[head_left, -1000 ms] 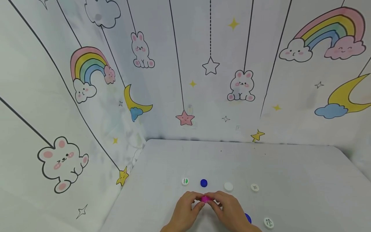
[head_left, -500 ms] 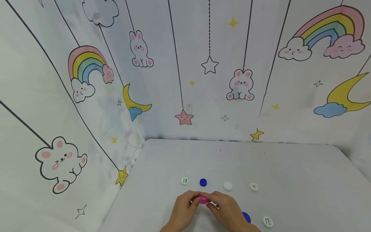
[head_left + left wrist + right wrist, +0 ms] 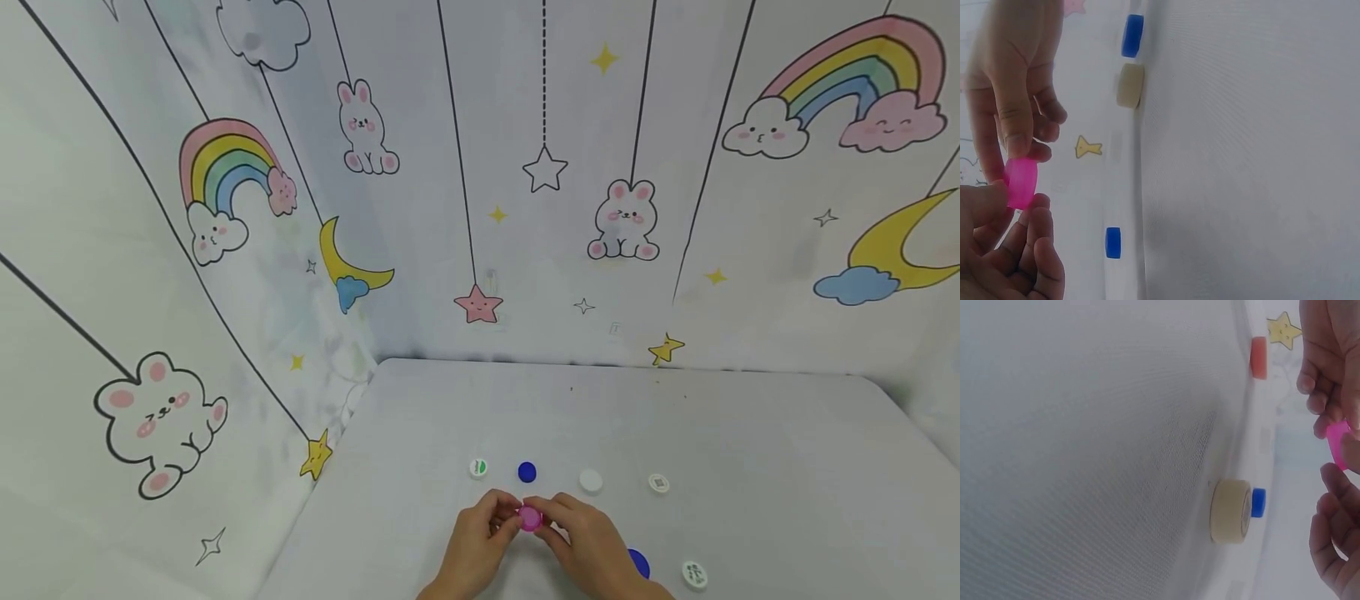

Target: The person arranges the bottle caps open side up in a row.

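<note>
A bright pink bottle cap (image 3: 530, 518) is held just above the table, its round face turned towards the head camera. My left hand (image 3: 480, 533) pinches it from the left with thumb and fingers. From the other side my right hand (image 3: 588, 537) grips the same cap, fingertips at its rim. In the left wrist view the pink cap (image 3: 1021, 183) appears edge-on between both thumbs. Beyond the hands lie a blue cap (image 3: 527, 472) and a white cap (image 3: 591, 481). A larger blue cap (image 3: 639, 563) is partly hidden by my right wrist.
A white cap with a green mark (image 3: 478, 468) lies at the left. Two printed white caps, one farther back (image 3: 659, 483) and one nearer (image 3: 695, 575), lie at the right. A reddish cap (image 3: 1259, 358) shows in the right wrist view. Cartoon-printed cloth (image 3: 420, 208) rises behind the table (image 3: 787, 467).
The pink cap has turned between my fingers, from mostly covered to showing its round face. Both hands stay almost in place, with small finger shifts.
</note>
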`<action>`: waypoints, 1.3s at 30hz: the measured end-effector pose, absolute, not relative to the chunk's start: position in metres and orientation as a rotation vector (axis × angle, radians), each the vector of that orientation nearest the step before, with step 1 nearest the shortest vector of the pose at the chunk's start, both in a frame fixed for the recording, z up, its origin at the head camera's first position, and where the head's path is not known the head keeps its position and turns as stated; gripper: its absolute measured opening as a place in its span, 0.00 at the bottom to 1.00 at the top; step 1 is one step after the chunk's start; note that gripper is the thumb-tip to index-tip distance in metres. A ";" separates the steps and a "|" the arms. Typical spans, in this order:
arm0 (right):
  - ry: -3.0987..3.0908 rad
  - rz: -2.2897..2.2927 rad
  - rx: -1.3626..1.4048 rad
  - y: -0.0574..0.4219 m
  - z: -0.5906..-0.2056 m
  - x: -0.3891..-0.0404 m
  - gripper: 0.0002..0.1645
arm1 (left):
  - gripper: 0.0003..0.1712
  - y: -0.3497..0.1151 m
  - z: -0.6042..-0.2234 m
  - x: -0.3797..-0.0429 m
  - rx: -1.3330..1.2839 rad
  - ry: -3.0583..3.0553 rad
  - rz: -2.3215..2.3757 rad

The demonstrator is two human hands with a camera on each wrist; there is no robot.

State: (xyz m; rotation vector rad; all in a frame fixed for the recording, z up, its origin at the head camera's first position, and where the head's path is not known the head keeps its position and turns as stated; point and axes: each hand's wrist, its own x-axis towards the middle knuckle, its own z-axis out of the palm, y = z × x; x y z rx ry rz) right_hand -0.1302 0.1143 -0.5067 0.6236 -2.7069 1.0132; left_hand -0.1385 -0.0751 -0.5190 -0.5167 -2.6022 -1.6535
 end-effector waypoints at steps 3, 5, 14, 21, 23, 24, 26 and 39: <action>-2.707 0.993 0.626 0.115 -0.508 -0.130 0.22 | 0.09 -0.075 -0.517 -0.138 -0.508 -2.644 -1.678; -2.718 0.970 0.618 0.116 -0.509 -0.130 0.21 | 0.11 -0.074 -0.516 -0.138 -0.532 -2.663 -1.673; -2.791 0.965 0.604 0.118 -0.509 -0.131 0.20 | 0.12 -0.074 -0.519 -0.140 -0.614 -2.717 -1.417; -2.817 0.971 0.607 0.118 -0.509 -0.133 0.18 | 0.13 -0.074 -0.522 -0.141 -0.642 -2.746 -1.341; -2.817 0.968 0.614 0.117 -0.512 -0.134 0.18 | 0.13 -0.073 -0.524 -0.142 -0.646 -2.753 -1.320; -2.821 0.969 0.616 0.117 -0.513 -0.134 0.18 | 0.13 -0.073 -0.525 -0.142 -0.645 -2.758 -1.313; -2.833 0.967 0.615 0.118 -0.515 -0.135 0.18 | 0.13 -0.072 -0.527 -0.142 -0.640 -2.769 -1.293; -2.939 0.980 0.592 0.116 -0.526 -0.136 0.15 | 0.13 -0.071 -0.527 -0.135 -0.728 -2.818 -0.926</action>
